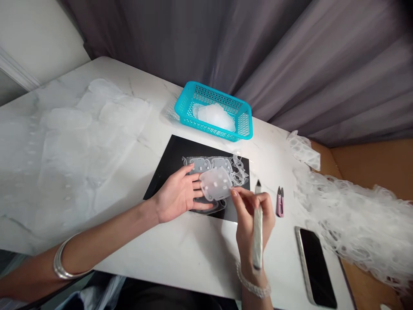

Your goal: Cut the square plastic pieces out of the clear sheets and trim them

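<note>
My right hand [254, 211] pinches the lower right edge of a translucent rounded plastic piece [215, 184] with several small holes. Tucked between its fingers is a whitish pen-shaped tool [257, 239], dark pointed tip upward. My left hand [179, 191] is open, palm up and fingers spread, its fingertips behind or under the piece's left side; I cannot tell whether they bear it. Beneath both hands lies a black mat [166, 165]. On it is a clear plastic sheet [200, 164] with similar rounded shapes, partly hidden, and a curled cut-away strip [238, 170].
A turquoise basket [209, 128] holding translucent pieces stands behind the mat. Frosted sheets [71, 142] spread over the left of the white table [180, 254]. Pink thread snips [280, 202] and a phone [316, 267] lie at right, beside a heap of plastic offcuts [358, 219].
</note>
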Demonstrator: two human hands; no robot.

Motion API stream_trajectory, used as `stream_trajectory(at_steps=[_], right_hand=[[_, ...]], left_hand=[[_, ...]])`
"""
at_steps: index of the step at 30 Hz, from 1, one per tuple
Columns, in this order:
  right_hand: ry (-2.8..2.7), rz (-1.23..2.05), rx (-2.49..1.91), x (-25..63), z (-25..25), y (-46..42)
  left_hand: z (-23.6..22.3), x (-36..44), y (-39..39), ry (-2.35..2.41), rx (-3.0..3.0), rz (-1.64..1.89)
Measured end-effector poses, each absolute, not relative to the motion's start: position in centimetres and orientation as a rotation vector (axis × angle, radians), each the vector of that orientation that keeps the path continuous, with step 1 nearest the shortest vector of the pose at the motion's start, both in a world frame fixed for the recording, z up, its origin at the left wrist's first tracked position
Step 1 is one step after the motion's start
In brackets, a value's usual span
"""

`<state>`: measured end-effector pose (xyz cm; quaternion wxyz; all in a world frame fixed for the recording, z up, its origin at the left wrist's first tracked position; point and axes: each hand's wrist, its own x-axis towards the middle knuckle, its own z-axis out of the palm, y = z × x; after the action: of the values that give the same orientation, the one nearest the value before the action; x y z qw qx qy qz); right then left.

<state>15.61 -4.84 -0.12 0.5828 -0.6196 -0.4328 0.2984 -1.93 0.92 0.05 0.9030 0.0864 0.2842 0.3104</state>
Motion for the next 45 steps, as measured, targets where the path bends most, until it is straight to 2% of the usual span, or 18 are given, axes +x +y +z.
stream_trajectory(at_steps=[3,7,16,19,23,26,29,38,45], right_hand=[[-1.264,0.484,-1.397,15.1,-0.2,-5.2],[-1.532,0.666,-1.224,14.6,0.0,-5.7],[-0.902,0.692,-1.274,18.0,0.1,-5.9],[-0.756,0.852,-1.266,18.9,-0.4,-5.9],[-0.652,1.227,-1.130,18.9,0.0,-6.0],[-0.629,1.438,-1.024,18.7,0.5,-6.3],[-0.644,1.491,-0.999,18.5,0.7,-6.4],[-0.668,1.475,-1.026,18.7,0.7,-6.1],[-0.628,1.479,-1.024,18.5,0.6,-6.0]], left_hand=[[0.1,-1.8,0.8,0.630,0.186,0.640],[-0.1,-1.4,0.6,0.565,0.259,0.616],[0.7,-0.5,-0.2,0.706,0.400,0.677],[1.0,-0.3,-1.3,0.789,0.766,0.794],[0.3,-0.5,-2.6,0.792,1.571,0.976],[-0.8,-0.9,-2.3,0.530,2.135,1.102],[-1.5,-1.3,-1.6,0.282,2.511,1.279],[-1.1,-1.0,-1.4,0.437,2.236,1.417],[-1.4,-1.4,-1.3,0.477,2.333,1.440]])
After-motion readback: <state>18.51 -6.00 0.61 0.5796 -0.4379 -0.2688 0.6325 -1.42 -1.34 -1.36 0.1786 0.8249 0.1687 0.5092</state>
